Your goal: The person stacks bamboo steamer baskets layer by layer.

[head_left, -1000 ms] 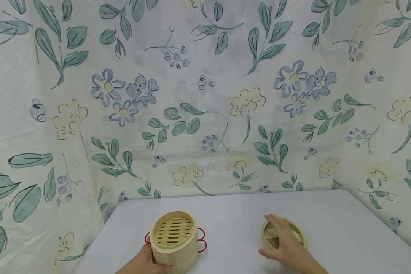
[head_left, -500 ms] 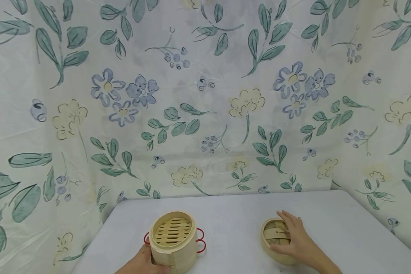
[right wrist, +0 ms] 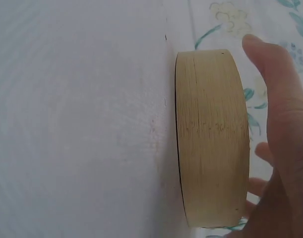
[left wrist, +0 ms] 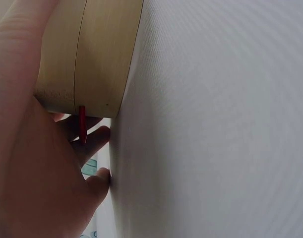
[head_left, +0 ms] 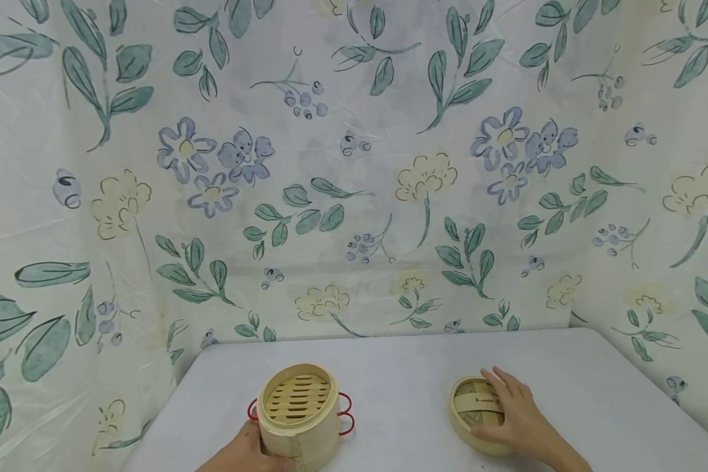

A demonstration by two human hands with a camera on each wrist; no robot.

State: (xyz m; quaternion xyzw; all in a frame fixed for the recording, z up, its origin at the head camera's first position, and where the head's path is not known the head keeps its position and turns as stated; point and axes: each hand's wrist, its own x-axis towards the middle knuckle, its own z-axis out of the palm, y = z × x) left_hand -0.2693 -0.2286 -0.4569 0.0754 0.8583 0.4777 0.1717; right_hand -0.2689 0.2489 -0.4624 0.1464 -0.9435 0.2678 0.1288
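Observation:
A stack of bamboo steamer baskets (head_left: 299, 429) stands at the left of the table, its slatted top tier uncovered. My left hand (head_left: 244, 453) grips its lower left side, the thumb across the front and the other fingers behind, near a red handle (left wrist: 82, 124). To the right, a round bamboo lid (head_left: 466, 426) with a woven top and a cross strip lies on the table. Over its right edge is my right hand (head_left: 522, 419), fingers spread and relaxed. In the right wrist view, the thumb stands apart from the lid's side wall (right wrist: 211, 139).
The white table (head_left: 398, 373) extends to a floral cloth backdrop (head_left: 354, 196) at the back and sides. Red loop handles (head_left: 347, 414) stick out from the stack's right side.
My right hand has moved rightward from over the middle of the lid to its right edge, uncovering more of the lid's top. My left hand and the steamer stack have stayed in place.

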